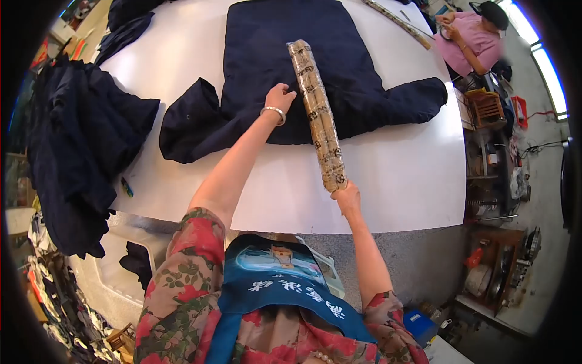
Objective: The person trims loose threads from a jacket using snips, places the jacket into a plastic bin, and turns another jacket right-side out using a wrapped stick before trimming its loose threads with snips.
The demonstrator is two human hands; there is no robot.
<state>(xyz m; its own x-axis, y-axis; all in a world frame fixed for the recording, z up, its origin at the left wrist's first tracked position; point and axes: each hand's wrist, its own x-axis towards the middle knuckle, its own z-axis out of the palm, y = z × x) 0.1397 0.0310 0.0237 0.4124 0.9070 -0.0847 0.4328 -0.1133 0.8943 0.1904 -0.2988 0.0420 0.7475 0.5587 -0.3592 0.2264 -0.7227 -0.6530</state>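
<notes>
A dark navy garment (291, 60) lies spread on the white table (400, 182), its sleeves out to both sides. Across it, tilted slightly, is a long bundle of tubes (316, 115) wrapped in clear plastic with dark print. My right hand (347, 199) grips the bundle's near end, close to the table's front edge. On the garment, left of the bundle, rests my left hand (280, 99), a bracelet at its wrist. Its fingers are curled together on the fabric; whether they pinch any cloth is too small to tell.
A pile of dark fabric (73, 139) hangs over the table's left edge, near a small green pen-like object (127, 187). Long thin rods (400, 23) lie at the back right. Beyond them is a person in pink (473, 42). Shelves with items stand at the right.
</notes>
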